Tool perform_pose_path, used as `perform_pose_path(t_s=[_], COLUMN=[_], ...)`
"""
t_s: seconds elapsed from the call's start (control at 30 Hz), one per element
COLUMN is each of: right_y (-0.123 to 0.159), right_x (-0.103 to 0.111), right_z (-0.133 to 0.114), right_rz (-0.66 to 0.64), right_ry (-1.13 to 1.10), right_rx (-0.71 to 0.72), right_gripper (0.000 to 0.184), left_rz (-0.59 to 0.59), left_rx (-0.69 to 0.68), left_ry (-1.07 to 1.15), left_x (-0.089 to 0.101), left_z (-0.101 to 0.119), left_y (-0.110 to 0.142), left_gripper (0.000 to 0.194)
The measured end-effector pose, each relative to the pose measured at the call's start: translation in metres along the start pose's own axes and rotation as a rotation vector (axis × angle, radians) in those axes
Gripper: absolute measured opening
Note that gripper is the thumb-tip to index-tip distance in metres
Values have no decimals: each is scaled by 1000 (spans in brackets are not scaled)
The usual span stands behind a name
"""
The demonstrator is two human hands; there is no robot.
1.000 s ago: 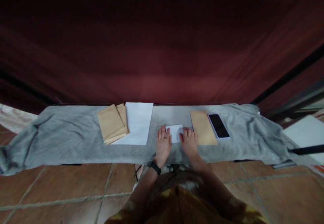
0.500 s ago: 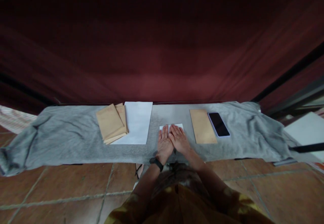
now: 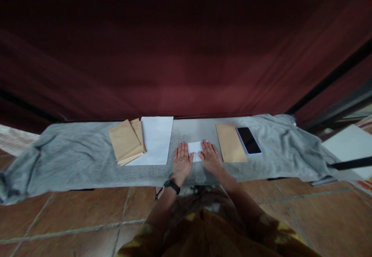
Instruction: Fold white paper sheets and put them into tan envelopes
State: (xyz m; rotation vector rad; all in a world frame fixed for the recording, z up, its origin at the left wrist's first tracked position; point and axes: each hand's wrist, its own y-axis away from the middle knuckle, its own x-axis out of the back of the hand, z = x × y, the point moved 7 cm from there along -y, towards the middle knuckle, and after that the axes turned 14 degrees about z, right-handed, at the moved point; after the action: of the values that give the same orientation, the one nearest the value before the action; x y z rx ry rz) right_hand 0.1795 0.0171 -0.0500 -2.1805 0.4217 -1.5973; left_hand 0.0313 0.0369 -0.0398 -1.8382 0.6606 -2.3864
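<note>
A small folded piece of white paper (image 3: 195, 148) lies flat on the grey cloth in front of me. My left hand (image 3: 182, 161) rests palm down over its left end, fingers stretched out. Over the right end lies my right hand (image 3: 211, 156), also flat with its fingers extended. Only the middle of the paper shows between the two hands; both ends are covered. Just right of my right hand is a single brown envelope (image 3: 231, 143). To the left of my left hand lies a larger white sheet (image 3: 156, 141).
Several brown envelopes (image 3: 124, 139) are piled loosely at the left, partly over the white sheet. A phone (image 3: 249, 141) with a dark screen lies right of the single envelope. The grey cloth (image 3: 78, 152) covers a narrow surface against a dark red panel (image 3: 186, 90).
Half a second ago my hands lay together over the middle of the paper. They have since slid apart toward its two ends, uncovering the middle.
</note>
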Motion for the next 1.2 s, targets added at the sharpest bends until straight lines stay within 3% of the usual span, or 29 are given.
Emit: perform_pose_path(t_s=[0.2, 0.37, 0.53, 0.63, 0.73, 1.07, 1.2], right_y=[4, 4, 4, 5, 6, 5, -4], right_x=[6, 8, 8, 7, 6, 8, 5], right_z=[6, 5, 5, 5, 5, 4, 1], right_rz=[10, 16, 14, -11, -22, -1, -41], right_ry=[24, 29, 35, 49, 69, 92, 110], right_rx=[-12, -21, -28, -11, -4, -2, -90], right_gripper=[57, 57, 57, 55, 57, 54, 52], left_rz=[39, 50, 25, -26, -88, -52, -33], left_rx=[25, 48, -4, -77, -115, -48, -42], left_ry=[-18, -6, 24, 75, 121, -38, -53], left_x=[5, 12, 14, 6, -4, -10, -11], left_z=[-13, -10, 24, 50, 62, 28, 25], left_y=[3, -3, -5, -3, -5, -11, -9], left_gripper=[60, 57, 56, 56, 58, 65, 60])
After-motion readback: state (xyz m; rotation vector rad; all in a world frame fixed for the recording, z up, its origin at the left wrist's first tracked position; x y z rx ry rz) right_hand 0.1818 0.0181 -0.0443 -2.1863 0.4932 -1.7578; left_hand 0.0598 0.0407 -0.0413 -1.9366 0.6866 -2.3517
